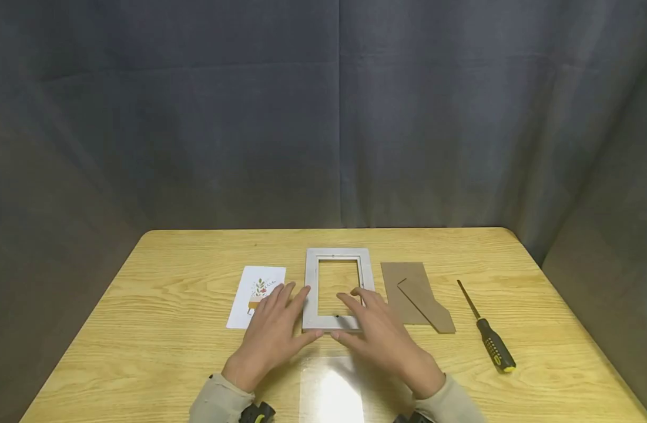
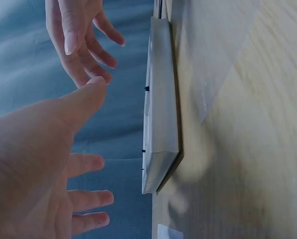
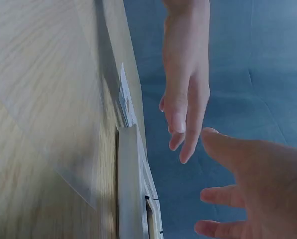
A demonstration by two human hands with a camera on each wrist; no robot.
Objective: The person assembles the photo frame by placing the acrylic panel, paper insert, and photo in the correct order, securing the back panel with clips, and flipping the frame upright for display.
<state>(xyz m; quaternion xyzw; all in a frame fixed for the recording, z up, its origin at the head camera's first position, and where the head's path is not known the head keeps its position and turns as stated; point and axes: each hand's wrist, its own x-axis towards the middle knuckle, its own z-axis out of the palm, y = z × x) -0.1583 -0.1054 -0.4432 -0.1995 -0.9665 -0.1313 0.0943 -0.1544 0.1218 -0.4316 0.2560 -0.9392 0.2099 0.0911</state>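
A whitish picture frame (image 1: 311, 288) lies flat on the table, with small dark tabs on its inner edge. My left hand (image 1: 275, 326) hovers over its near left corner, fingers spread and relaxed. Above the near right part is my right hand (image 1: 381, 332), its fingers loosely bent and holding nothing. Both wrist views show a gap between the hands and the frame's side (image 2: 162, 99). A white card (image 1: 238, 305) with a plant drawing is partly hidden by the left hand. Right of the frame lies a brown backing board (image 1: 402, 273) with a stand leg (image 1: 429, 305).
A black and yellow screwdriver (image 1: 495, 343) lies at the right, its tip pointing away. Nearer than the frame, a clear sheet (image 1: 331, 388) on the wooden table (image 1: 159, 329) reflects light. Grey curtains (image 1: 249, 117) hang behind the table and at both sides.
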